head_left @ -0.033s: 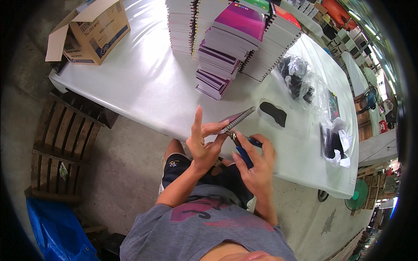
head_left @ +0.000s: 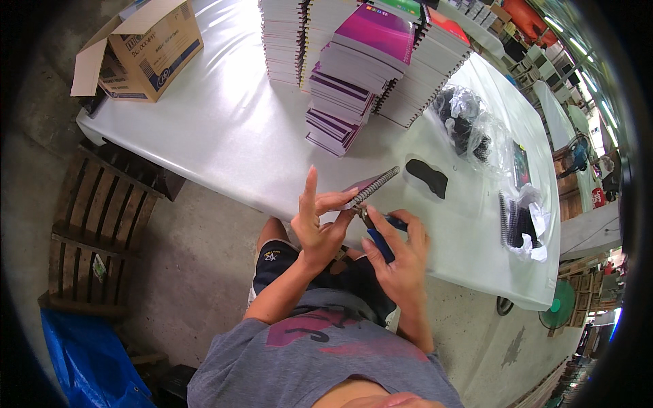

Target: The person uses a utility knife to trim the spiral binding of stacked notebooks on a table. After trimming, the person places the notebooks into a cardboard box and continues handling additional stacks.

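Over the table's near edge, my left hand (head_left: pixel 320 221) grips a thin spiral-bound notebook (head_left: pixel 365 182) between thumb and fingers, its index finger pointing up. The notebook's dark wire coil (head_left: pixel 378 185) slants up to the right. My right hand (head_left: pixel 403 255) is wrapped round a pair of pliers (head_left: pixel 381 243) with blue handles. Their metal jaws meet the coil's near end, beside my left fingertips; what they grip there is too small to make out. A black, rounded flat object (head_left: pixel 427 178) lies on the table just right of the notebook.
Tall stacks of spiral-bound notebooks (head_left: pixel 371 41) stand at the back of the white-covered table (head_left: pixel 197 129). An open cardboard box (head_left: pixel 153 51) sits far left. Plastic bags with black coils (head_left: pixel 469 119) and another bag of coils (head_left: pixel 524 224) lie right. A wooden slatted pallet (head_left: pixel 95 231) is left.
My right fingers and the pliers' handles have shifted very slightly inward. My left hand and the notebook hold almost the same place.
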Available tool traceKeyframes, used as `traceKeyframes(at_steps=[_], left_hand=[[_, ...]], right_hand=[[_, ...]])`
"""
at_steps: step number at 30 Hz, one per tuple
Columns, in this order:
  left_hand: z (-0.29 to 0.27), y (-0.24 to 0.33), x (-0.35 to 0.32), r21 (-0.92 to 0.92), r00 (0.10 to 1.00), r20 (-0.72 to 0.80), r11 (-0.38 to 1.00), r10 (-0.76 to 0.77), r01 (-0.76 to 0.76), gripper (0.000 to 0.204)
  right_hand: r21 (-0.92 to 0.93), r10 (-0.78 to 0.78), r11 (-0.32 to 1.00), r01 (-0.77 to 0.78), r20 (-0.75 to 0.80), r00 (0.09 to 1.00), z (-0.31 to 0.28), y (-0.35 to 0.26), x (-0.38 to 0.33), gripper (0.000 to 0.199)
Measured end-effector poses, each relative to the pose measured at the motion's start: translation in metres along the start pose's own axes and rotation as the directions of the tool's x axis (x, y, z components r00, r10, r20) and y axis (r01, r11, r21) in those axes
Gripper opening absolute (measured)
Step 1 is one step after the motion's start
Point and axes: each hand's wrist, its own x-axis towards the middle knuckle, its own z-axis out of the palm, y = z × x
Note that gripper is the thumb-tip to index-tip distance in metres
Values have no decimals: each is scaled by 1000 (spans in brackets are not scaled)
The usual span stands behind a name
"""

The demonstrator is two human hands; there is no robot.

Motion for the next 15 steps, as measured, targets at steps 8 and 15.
traceKeyframes(at_steps=[8, 15], left_hand=[[-6, -19, -11, 94, 975, 1, 970, 224, -223, 79], [-32, -23, 8, -42, 881, -454, 990, -136, 131, 54]], right_hand=[[707, 35, -13, -707, 707, 706, 3, 8, -9, 42], [357, 62, 923, -140, 220, 974, 20, 15, -3, 51]])
